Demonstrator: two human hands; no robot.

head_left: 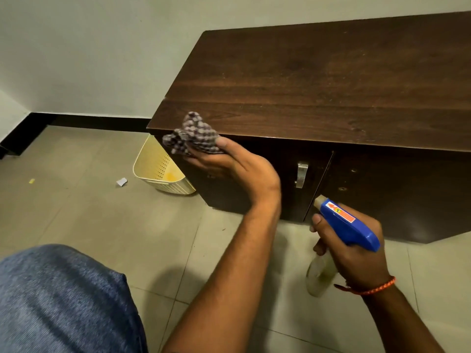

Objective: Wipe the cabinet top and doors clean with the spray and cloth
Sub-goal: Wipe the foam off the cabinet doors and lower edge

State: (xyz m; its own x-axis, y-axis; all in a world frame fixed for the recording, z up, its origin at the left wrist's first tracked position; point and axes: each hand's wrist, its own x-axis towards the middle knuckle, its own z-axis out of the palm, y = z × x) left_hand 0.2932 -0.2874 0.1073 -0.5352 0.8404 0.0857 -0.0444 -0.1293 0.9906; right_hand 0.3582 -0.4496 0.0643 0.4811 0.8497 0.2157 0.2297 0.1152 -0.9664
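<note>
Dark wood cabinet top (318,85) over grey tiles (76,212); left hand (237,171) pinches cloth (193,136), right hand (356,261) grips spray bottle (349,225).

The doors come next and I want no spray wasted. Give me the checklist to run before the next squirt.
1. Cloth secure in left hand: ok, pinched between thumb and fingers at the top's front edge.
2. Spray bottle secure in right hand: ok, grip wraps the neck.
3. Nozzle aimed at the doors: ok, it points at the seam between them.
4. Doors closed: ok, both look shut.
5. Liquid left in the bottle: cannot tell.
6. Cabinet top clean: not ok, pale dusty marks show.
</note>
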